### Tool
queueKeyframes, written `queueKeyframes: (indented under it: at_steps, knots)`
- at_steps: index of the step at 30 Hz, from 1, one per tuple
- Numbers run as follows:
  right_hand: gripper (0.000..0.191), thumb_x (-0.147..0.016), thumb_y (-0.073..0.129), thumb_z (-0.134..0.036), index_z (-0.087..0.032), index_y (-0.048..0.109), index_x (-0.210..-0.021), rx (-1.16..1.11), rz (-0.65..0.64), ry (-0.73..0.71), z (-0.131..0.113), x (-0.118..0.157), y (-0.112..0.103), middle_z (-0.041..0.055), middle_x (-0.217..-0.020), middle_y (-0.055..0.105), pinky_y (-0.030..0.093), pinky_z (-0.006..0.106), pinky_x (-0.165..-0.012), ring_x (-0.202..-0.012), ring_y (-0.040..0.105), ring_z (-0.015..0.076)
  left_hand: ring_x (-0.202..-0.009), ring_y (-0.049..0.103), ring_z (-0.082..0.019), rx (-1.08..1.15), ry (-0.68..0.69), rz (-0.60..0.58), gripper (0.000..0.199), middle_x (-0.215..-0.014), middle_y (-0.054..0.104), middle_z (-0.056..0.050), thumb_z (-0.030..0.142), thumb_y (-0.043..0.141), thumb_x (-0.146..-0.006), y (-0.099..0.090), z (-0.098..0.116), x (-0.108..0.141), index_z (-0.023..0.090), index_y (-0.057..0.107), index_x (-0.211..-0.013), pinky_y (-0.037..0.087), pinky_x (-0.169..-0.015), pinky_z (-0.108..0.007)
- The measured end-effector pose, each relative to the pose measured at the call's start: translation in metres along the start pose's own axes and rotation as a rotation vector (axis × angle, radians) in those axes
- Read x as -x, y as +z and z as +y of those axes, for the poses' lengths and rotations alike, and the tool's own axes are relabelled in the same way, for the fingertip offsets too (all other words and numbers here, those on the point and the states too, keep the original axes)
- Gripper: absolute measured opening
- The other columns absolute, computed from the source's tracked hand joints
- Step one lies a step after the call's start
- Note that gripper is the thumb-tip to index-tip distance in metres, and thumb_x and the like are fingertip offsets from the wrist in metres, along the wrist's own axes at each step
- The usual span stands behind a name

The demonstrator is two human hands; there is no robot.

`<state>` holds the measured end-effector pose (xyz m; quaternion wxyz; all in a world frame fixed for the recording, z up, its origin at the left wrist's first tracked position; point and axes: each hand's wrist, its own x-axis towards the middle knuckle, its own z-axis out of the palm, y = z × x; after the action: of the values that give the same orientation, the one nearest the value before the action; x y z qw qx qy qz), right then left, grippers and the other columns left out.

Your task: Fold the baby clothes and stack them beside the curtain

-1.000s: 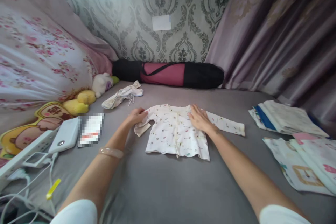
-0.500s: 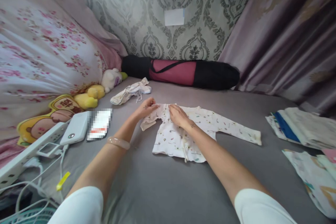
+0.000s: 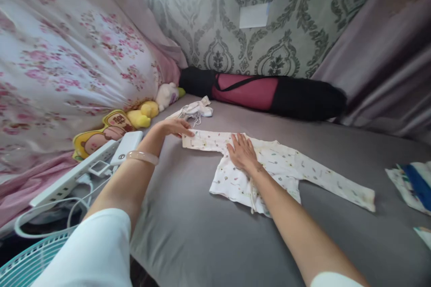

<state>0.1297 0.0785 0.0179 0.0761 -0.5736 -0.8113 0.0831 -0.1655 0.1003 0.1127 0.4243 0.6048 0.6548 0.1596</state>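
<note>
A small white long-sleeved top [image 3: 269, 161] with a scattered print lies spread on the grey sheet [image 3: 202, 233], a tie hanging down its front. At the end of its left sleeve, my left hand [image 3: 178, 127] holds the cuff, thumb on the fabric. My right hand [image 3: 243, 151] rests flat on the top near the left shoulder, its fingers spread. The right sleeve stretches out untouched. Just beyond my left hand is a crumpled white garment [image 3: 193, 110] with strings.
A black and maroon long bag [image 3: 247, 92] lies along the wall. Plush toys [image 3: 143, 114], a power strip [image 3: 74, 175] and a white power bank [image 3: 127, 147] are at left. Folded cloths [image 3: 415, 184] lie at the right edge. A teal basket [image 3: 37, 251] is at lower left.
My left hand has moved left with the cuff, and the once bunched sleeve is now straight. My right hand now lies flatter with fingers spread. The view has shifted left.
</note>
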Motion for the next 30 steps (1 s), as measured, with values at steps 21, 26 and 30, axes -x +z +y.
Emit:
queueKeyframes:
  at_steps: [21, 26, 30]
  knots:
    - [0.063, -0.099, 0.026, -0.054, -0.023, 0.029, -0.154, 0.051, -0.011, 0.017, -0.005, 0.001, -0.003, 0.0116, -0.161, 0.021, 0.01, 0.044, -0.118, -0.148, 0.013, 0.0269, -0.078, 0.056, -0.022, -0.572, -0.037, 0.56, 0.021, -0.08, 0.055, -0.005, 0.029, 0.037, -0.098, 0.078, -0.042, 0.011, 0.016, 0.051, -0.107, 0.033, -0.069, -0.03]
    - [0.063, -0.099, 0.026, -0.055, -0.023, 0.029, -0.154, 0.034, -0.006, 0.018, -0.004, 0.0, -0.002, 0.011, -0.161, 0.022, 0.009, 0.044, -0.118, -0.148, 0.013, 0.0272, -0.097, 0.06, -0.034, -0.616, -0.145, 0.611, 0.033, -0.105, 0.06, -0.024, 0.015, 0.031, -0.095, 0.082, -0.031, 0.001, 0.005, 0.053, -0.117, 0.04, -0.078, -0.041]
    - [0.063, -0.099, 0.026, -0.054, -0.023, 0.03, -0.153, 0.016, -0.007, 0.017, -0.005, 0.001, -0.003, 0.0113, -0.161, 0.022, 0.008, 0.045, -0.118, -0.149, 0.012, 0.0273, -0.122, 0.048, -0.041, -0.743, -0.046, 0.65, 0.044, -0.124, 0.053, -0.032, 0.004, 0.029, -0.088, 0.085, -0.007, -0.003, -0.001, 0.053, -0.124, 0.034, -0.096, -0.053]
